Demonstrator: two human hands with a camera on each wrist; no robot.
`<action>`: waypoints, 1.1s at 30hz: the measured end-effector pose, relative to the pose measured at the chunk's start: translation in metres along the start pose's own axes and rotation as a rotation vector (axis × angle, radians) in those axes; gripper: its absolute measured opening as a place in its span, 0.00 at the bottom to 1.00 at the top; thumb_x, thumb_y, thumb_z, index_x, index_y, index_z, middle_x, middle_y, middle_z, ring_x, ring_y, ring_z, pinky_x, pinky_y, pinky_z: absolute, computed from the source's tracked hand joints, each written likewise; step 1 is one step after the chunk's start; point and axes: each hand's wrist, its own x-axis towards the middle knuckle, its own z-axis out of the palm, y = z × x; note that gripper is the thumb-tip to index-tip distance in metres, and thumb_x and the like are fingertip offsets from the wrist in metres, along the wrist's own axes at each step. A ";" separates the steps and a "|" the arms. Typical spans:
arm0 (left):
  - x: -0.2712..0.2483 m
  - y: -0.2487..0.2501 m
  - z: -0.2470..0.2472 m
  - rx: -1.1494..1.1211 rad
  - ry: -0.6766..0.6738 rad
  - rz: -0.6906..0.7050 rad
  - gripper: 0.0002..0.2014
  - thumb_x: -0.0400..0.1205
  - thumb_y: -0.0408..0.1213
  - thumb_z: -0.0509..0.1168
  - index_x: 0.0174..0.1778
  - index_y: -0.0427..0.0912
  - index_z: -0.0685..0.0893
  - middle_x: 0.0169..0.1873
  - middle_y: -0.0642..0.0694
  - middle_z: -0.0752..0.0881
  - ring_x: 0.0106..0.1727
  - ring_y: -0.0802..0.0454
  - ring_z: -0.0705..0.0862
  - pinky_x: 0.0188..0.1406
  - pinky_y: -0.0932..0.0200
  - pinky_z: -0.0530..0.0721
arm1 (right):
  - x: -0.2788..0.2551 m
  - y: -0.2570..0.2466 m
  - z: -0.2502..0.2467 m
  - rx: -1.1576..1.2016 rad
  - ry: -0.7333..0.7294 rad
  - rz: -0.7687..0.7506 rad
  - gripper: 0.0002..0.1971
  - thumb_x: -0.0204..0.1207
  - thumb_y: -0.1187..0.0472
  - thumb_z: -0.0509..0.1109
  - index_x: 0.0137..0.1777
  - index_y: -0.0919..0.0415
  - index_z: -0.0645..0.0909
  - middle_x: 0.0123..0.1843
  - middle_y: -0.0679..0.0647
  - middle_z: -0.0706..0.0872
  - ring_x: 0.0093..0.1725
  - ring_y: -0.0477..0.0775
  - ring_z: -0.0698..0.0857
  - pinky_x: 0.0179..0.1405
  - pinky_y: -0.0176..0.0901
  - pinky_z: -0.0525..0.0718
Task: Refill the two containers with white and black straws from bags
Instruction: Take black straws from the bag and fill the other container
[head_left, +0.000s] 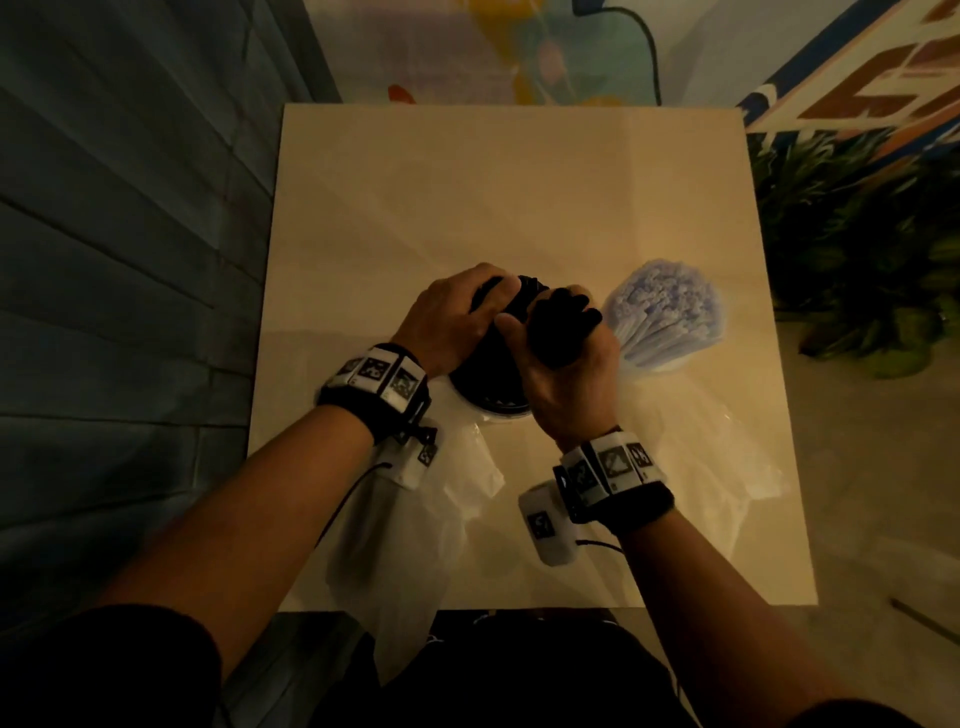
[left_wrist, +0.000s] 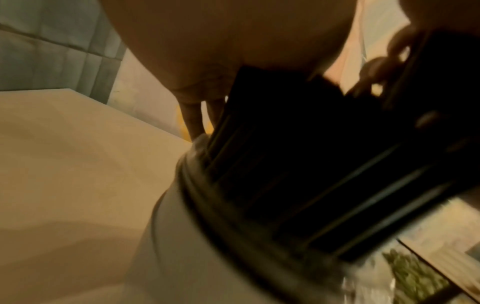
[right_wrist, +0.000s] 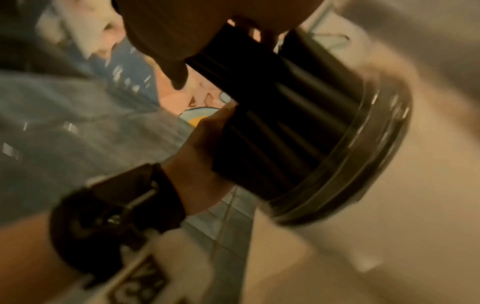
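Observation:
A thick bunch of black straws stands in a clear round container at the table's middle. My left hand curls over the bunch's left side, and my right hand grips its right part from the near side. In the left wrist view my left hand lies against the black straws above the container's rim. The right wrist view shows the black straws in the container, my left hand on them. White straws fill a second container to the right.
A limp clear plastic bag hangs over the cream table's front edge on the left. Another clear bag lies flat at the front right. A green plant stands off the right edge; a blue wall runs along the left.

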 end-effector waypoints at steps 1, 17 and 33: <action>-0.001 -0.002 0.002 -0.005 0.021 0.010 0.20 0.84 0.60 0.53 0.58 0.52 0.81 0.46 0.55 0.86 0.48 0.51 0.85 0.46 0.54 0.82 | 0.000 0.002 -0.003 -0.040 0.028 -0.010 0.15 0.75 0.56 0.78 0.56 0.60 0.78 0.51 0.47 0.80 0.47 0.46 0.83 0.48 0.37 0.82; -0.002 -0.006 0.009 -0.078 0.091 -0.002 0.17 0.84 0.58 0.56 0.56 0.52 0.82 0.46 0.54 0.88 0.48 0.53 0.86 0.50 0.46 0.85 | -0.013 0.001 -0.018 -0.297 0.000 -0.259 0.22 0.78 0.61 0.75 0.69 0.59 0.73 0.57 0.52 0.82 0.54 0.57 0.82 0.52 0.58 0.85; -0.004 -0.004 0.007 -0.045 0.094 0.033 0.21 0.84 0.59 0.52 0.55 0.48 0.83 0.47 0.50 0.89 0.49 0.51 0.86 0.51 0.47 0.84 | -0.018 0.023 -0.006 -0.586 -0.216 -0.280 0.22 0.90 0.55 0.55 0.78 0.64 0.75 0.80 0.58 0.76 0.85 0.59 0.64 0.85 0.63 0.59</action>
